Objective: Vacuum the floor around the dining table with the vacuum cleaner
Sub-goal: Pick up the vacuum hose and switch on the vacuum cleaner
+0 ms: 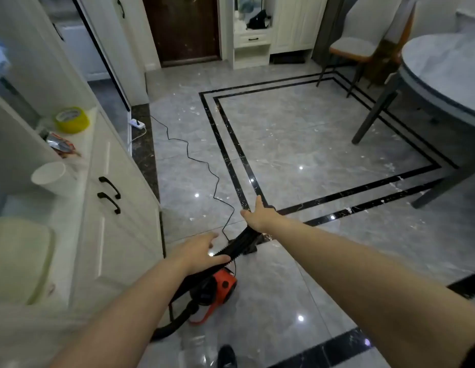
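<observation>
The small orange and black vacuum cleaner (pixel 223 284) sits on the grey tiled floor just below my hands. Its black ribbed hose (pixel 240 244) stretches up and to the right between them. My left hand (pixel 200 252) holds the lower stretch of the hose between thumb and fingers. My right hand (pixel 259 217) grips the upper end, index finger and thumb sticking out; the nozzle below it is mostly hidden. The round grey dining table (pixel 427 83) stands at the right edge. White scraps (pixel 348 209) lie scattered on the floor near it.
The black power cord (pixel 204 166) snakes across the floor to a white power strip (pixel 137 124) by the wall. A white cabinet (pixel 111 213) runs along the left, with yellow tape (pixel 72 119) and a cup (pixel 49 176) on it. A chair (pixel 361 46) stands behind the table.
</observation>
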Motion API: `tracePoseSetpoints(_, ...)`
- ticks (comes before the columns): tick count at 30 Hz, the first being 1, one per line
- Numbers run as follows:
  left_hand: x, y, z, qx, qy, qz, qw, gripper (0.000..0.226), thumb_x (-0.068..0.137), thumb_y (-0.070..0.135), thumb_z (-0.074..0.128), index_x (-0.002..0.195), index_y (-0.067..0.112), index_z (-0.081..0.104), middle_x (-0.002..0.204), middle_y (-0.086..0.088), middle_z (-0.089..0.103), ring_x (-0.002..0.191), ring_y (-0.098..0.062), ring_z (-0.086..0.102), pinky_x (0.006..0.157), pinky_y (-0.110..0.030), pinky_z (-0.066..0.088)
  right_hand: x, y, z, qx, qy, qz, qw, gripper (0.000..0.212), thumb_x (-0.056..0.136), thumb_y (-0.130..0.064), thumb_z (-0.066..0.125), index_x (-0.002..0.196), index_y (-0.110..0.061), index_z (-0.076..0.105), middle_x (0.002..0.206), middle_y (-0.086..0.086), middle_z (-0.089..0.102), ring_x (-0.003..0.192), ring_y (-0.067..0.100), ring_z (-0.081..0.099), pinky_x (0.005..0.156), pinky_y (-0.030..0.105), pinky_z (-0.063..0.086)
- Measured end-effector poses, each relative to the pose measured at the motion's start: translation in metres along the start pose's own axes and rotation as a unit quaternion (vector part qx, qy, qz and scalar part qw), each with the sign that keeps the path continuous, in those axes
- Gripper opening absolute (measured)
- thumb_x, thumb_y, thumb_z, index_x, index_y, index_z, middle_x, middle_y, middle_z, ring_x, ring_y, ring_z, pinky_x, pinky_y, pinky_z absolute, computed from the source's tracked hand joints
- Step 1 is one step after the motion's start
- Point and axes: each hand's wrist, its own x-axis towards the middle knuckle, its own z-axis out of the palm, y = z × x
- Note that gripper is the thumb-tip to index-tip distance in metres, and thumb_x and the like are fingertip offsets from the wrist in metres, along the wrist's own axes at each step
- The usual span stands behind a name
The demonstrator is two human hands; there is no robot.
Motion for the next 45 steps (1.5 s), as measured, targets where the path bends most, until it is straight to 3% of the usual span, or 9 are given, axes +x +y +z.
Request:
tracePoseSetpoints(3,0.015,-0.009,0.003,-0.066,-0.063,0.015,0.996,0.064,0.084,0.062,0.058,0.141,0.035,0.043,0.117,0.001,0.065,0.104,-0.016,0.061,0.092,-0.032,0.049,0.012,-0.010,0.009,0.063,0.009,0.037,0.997,0.080,0.105,-0.054,0.032,0.162,-0.021,-0.015,0.168,0.026,-0.004,0.153,0.047,0.009,0.122,0.055,0.025)
tracePoseSetpoints(5,0.024,-0.010,0.007,-0.096,-0.078,0.032,0.992,0.045,0.089,0.050,0.053,0.130,0.031,0.050,0.105,-0.001,0.067,0.095,-0.018,0.064,0.086,-0.033,0.052,0.022,-0.019,0.016,0.158,0.028,0.073,0.984,0.085,0.105,-0.049,0.041,0.162,-0.021,-0.015,0.166,0.028,-0.009,0.152,0.049,0.014,0.120,0.053,0.030)
tracePoseSetpoints(11,0.036,-0.020,0.016,-0.222,-0.019,0.067,0.972,0.018,0.088,0.044,0.058,0.103,0.042,0.049,0.075,0.006,0.062,0.059,-0.010,0.061,0.061,-0.032,0.053,0.064,-0.029,0.041,0.460,0.079,0.136,0.874,0.111,0.085,-0.027,0.064,0.157,-0.034,-0.021,0.141,0.021,0.051,0.117,0.041,0.061,0.098,0.056,0.055)
tracePoseSetpoints(13,0.035,-0.027,0.018,-0.247,-0.004,0.066,0.967,0.024,0.081,0.049,0.069,0.097,0.042,0.053,0.073,0.007,0.063,0.054,-0.008,0.062,0.052,-0.027,0.051,0.054,-0.036,0.040,0.558,0.082,0.156,0.811,0.098,0.084,-0.017,0.064,0.157,-0.034,0.001,0.115,0.019,0.063,0.095,0.036,0.070,0.086,0.054,0.061)
tracePoseSetpoints(16,0.034,-0.039,0.018,-0.302,-0.034,0.036,0.952,0.034,0.073,0.043,0.081,0.097,0.029,0.062,0.067,0.002,0.067,0.053,-0.016,0.066,0.050,-0.032,0.055,0.046,-0.038,0.037,0.651,0.085,0.164,0.736,0.057,0.089,-0.004,0.064,0.134,-0.024,0.033,0.083,0.012,0.060,0.059,0.022,0.063,0.064,0.040,0.063)
tracePoseSetpoints(20,0.031,-0.042,0.020,-0.308,-0.091,0.023,0.947,0.022,0.080,0.034,0.078,0.095,0.024,0.064,0.063,-0.002,0.063,0.052,-0.015,0.060,0.048,-0.027,0.050,0.052,-0.029,0.046,0.691,0.088,0.176,0.696,0.047,0.091,-0.012,0.071,0.132,-0.014,0.048,0.085,0.015,0.066,0.053,0.020,0.064,0.056,0.032,0.061)
tracePoseSetpoints(24,0.040,-0.033,0.035,-0.266,-0.010,0.040,0.963,0.017,0.078,0.037,0.075,0.075,0.030,0.060,0.063,0.007,0.058,0.053,-0.004,0.055,0.051,-0.022,0.047,0.060,-0.023,0.042,0.688,0.119,0.168,0.696,0.036,0.093,-0.010,0.066,0.127,-0.010,0.055,0.072,0.010,0.061,0.050,0.018,0.058,0.048,0.028,0.053)
tracePoseSetpoints(31,0.061,0.003,0.064,-0.296,0.053,0.039,0.953,0.026,0.065,0.059,0.068,0.079,0.038,0.066,0.068,0.006,0.069,0.064,-0.006,0.066,0.065,-0.034,0.059,0.079,0.001,0.015,0.630,0.135,0.166,0.746,0.034,0.091,-0.014,0.067,0.123,-0.010,0.057,0.068,0.008,0.062,0.043,0.015,0.056,0.049,0.027,0.051)
tracePoseSetpoints(45,0.121,0.099,0.049,-0.359,0.074,0.032,0.930,0.021,0.080,0.034,0.076,0.070,0.036,0.058,0.053,0.016,0.053,0.046,0.003,0.048,0.048,-0.013,0.037,0.135,0.041,-0.072,0.578,0.102,0.150,0.796,0.032,0.089,-0.011,0.064,0.119,-0.007,0.058,0.067,0.008,0.061,0.046,0.017,0.055,0.050,0.029,0.050)
